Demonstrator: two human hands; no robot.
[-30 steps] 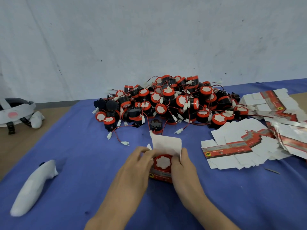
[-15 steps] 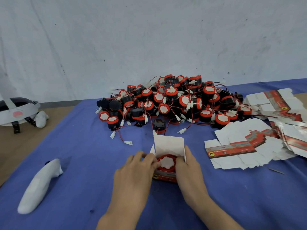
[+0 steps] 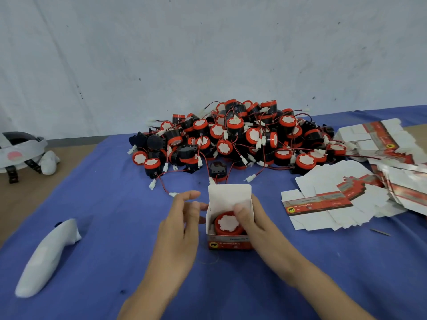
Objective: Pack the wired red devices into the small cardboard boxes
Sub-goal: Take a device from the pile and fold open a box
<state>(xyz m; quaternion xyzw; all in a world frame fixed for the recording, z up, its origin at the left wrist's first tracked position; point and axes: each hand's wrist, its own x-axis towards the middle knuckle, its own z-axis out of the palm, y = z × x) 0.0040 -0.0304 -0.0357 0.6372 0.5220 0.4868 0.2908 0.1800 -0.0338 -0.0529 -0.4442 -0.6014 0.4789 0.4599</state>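
**Box 1 loaded, lid open, most of the job left**

Small cardboard box (image 3: 229, 196) stands on the blue tabletop (image 3: 323, 273), right in front of the person. One red device (image 3: 227, 224) sits inside it, white face up. It looks fully down between the walls. I can't see where its wire went.

Right hand (image 3: 257, 227) grips the box's right wall, thumb hooked over the edge onto the device's rim and fingers behind. Left hand (image 3: 182, 219) is loose with fingers spread, just beside the left wall. I can't tell if it's touching.

Top flap stands upright, so closing isn't done. My read is that the insert step is finished and fold-and-tuck comes next.

Left to do:
- The pile of wired devices (image 3: 235, 139) at the back of the tabletop is large and tangled, with leads and white connectors crossing each other.
- Flat box blanks (image 3: 328, 204) are fanned out to the right, none erected.
- No closed boxes are in view, so my guess is it's early in the batch.

Not part of the job: a white controller (image 3: 46, 257) lies near left, and a headset (image 3: 18, 146) sits off the cloth at far left.
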